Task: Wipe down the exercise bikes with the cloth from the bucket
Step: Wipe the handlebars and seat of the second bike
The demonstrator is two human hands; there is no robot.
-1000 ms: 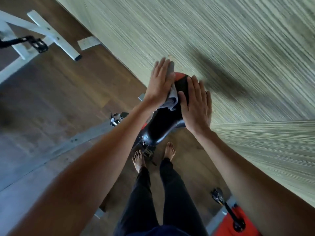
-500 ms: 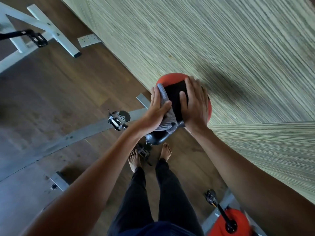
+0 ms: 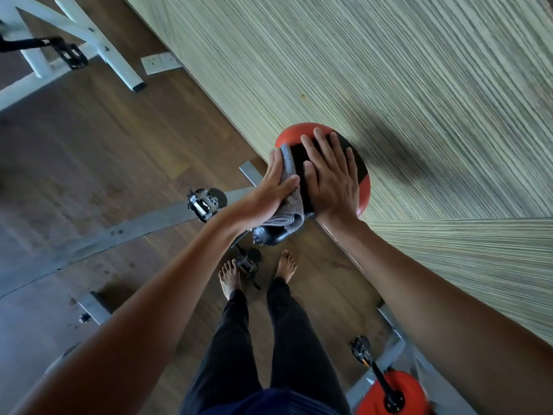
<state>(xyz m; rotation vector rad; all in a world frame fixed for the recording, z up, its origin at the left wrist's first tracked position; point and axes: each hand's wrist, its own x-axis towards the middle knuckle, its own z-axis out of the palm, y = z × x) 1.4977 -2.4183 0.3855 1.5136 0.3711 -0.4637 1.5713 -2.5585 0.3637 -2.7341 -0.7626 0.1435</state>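
A red and black bike saddle [image 3: 363, 187] stands in front of me near the striped wall. My left hand [image 3: 269, 196] presses a folded grey cloth [image 3: 291, 190] against the saddle's left side, fingers around the cloth. My right hand [image 3: 332, 178] lies flat on the black top of the saddle, fingers spread. The saddle's black nose [image 3: 267, 235] pokes out below the cloth. No bucket is in view.
The bike's grey floor frame [image 3: 143, 226] and pedals [image 3: 203, 203] are below left. My bare feet [image 3: 229, 277] stand by a pedal. A white bike frame [image 3: 89, 34] is at top left, a red flywheel with crank [image 3: 392, 393] at bottom right, a wall socket [image 3: 160, 62] on the skirting.
My left hand has slid the cloth back from the far top of the saddle down its left side towards me. The right hand stays on the saddle top.
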